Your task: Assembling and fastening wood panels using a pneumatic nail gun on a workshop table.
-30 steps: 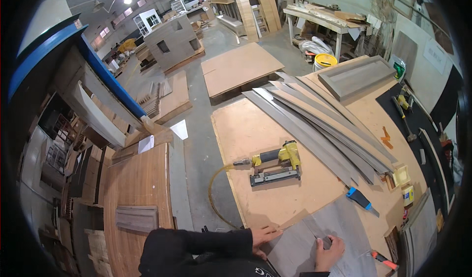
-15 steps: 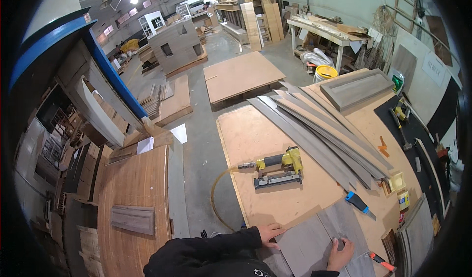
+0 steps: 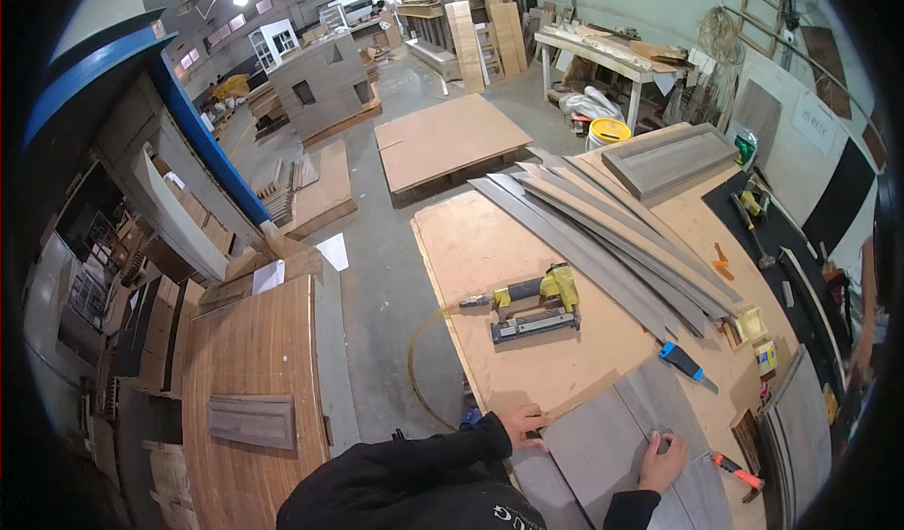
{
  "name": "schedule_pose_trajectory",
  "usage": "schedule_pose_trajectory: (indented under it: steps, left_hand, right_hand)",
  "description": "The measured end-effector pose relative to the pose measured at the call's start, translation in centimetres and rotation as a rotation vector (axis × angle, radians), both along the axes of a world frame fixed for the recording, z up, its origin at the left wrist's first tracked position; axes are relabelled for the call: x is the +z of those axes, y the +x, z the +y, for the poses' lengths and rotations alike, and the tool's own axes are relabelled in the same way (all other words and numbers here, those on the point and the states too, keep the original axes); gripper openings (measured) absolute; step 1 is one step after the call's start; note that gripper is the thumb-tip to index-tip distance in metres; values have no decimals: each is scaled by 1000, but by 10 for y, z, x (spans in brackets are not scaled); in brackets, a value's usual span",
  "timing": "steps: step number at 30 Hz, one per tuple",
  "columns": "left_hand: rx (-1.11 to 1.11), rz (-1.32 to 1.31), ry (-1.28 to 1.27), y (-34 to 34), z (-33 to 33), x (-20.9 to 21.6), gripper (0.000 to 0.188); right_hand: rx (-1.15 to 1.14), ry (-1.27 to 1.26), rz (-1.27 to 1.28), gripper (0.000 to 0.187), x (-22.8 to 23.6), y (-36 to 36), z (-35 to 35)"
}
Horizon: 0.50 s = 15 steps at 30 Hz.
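Several grey wood-grain panels lie edge to edge at the near end of the workbench, the middle grey panel [image 3: 595, 447] between a narrower left panel [image 3: 544, 481] and a right panel [image 3: 667, 400]. My left hand [image 3: 524, 427] rests at the far left corner of the middle panel, fingers apart, beside a dark gap between panels. My right hand [image 3: 663, 462] is curled over the seam at the right, its fingertips together on the surface; anything pinched there is too small to tell. A yellow and black nail gun [image 3: 539, 304] lies beyond, with its hose attached.
A blue-handled saw [image 3: 686, 364] and a red-and-black-handled tool [image 3: 737, 472] lie near the panels. Long grey strips [image 3: 612, 238] are piled across the bench [image 3: 461, 248]. A framed door panel [image 3: 670, 161] sits at the back, and a hammer [image 3: 753, 227] at the right.
The view has shifted slightly. My right hand stays curled over the seam, its fingers moved a little. A dark line now shows between the left and middle panels, beside my left hand.
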<state>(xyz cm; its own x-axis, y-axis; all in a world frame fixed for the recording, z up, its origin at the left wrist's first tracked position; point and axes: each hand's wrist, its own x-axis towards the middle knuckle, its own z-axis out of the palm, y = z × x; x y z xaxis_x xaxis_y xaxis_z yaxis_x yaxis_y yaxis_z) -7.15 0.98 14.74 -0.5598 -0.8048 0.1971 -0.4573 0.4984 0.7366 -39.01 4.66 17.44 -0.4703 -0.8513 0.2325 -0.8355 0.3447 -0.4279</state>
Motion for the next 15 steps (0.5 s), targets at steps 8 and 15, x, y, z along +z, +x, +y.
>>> schedule_pose_trajectory:
  steps: [8,15]
  left_hand:
    - [31,44,-99,-2,-1,2,53]
    - [-49,-55,114,5,-11,12,53]
  right_hand:
    - [409,208,84,88,33,84,16]
    - [495,242,103,84,37,134,29]
